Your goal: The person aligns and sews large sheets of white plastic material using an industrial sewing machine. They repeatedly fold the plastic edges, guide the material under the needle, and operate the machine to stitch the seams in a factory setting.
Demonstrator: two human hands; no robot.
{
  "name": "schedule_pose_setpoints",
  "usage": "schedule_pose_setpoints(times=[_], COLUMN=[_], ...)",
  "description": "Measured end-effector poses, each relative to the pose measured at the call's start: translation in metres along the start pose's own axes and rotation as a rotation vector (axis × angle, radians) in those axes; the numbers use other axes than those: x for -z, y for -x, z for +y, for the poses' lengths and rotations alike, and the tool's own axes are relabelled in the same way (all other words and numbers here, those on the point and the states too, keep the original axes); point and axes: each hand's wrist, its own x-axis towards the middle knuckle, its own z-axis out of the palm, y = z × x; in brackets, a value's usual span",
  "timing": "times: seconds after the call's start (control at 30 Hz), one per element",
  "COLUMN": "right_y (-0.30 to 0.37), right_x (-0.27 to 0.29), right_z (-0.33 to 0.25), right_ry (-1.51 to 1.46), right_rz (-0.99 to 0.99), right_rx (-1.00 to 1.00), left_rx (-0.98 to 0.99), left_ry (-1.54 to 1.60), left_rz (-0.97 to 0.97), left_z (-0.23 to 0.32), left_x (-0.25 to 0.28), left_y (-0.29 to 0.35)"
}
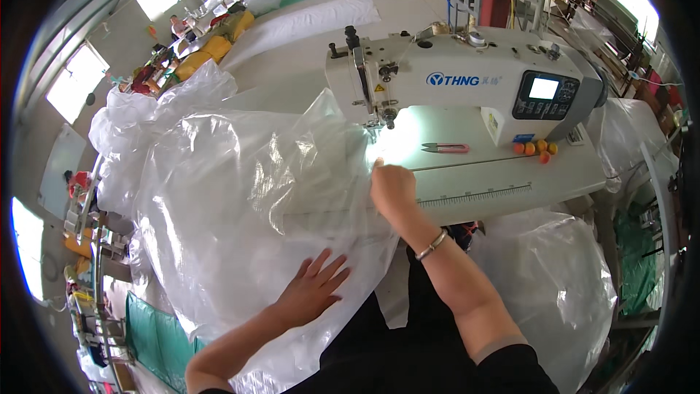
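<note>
A large sheet of clear plastic film [219,168] drapes over the left of the sewing machine table and down toward my lap. My left hand [312,293] lies on the film with its fingers spread. My right hand [394,188], with a bracelet on its wrist, is closed at the film's right edge, just in front of the needle area. Its fingertips are partly hidden, but they seem to pinch that edge. The white sewing machine [452,80] stands beyond it, its lamp lighting the needle plate brightly. The film's edge reaches under the machine head.
Red-handled thread snips [445,148] lie on the machine table [481,182], with several small orange balls [540,147] farther right. More clear film [547,284] hangs at the right of my legs. Behind are a long white sheet [306,28] on the floor and yellow bundles [211,49].
</note>
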Motion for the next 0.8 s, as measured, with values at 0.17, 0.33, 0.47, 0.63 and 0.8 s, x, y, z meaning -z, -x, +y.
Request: schedule_pose_setpoints(times=[0.17,0.33,0.47,0.63,0.8], right_y=[-0.022,0.045,0.142,0.186,0.175], right_x=[-0.008,0.026,-0.006,-0.033,-0.038], right_z=[0.011,0.021,0.01,-0.023,-0.036], right_ry=[-0.182,-0.661,-1.046,-1.373,-1.72], right_rz=[0.008,0.514,0.082,-0.112,-0.271], right_rx=[0.016,0.046,-0.216,-0.316,-0.404], left_rx=[0.301,0.589,0.581,0.301,0.751], left_ry=[-0.126,0.067,0.359,-0.175,-0.077], left_rz=[-0.177,-0.1,0.673,0.823,0.615], left_z=[-0.02,-0.024,0.034,0.074,0.008], left_x=[-0.097,-0.154,-0.137,-0.043,-0.004], left_y=[0.112,0.19,0.138,0.045,0.023])
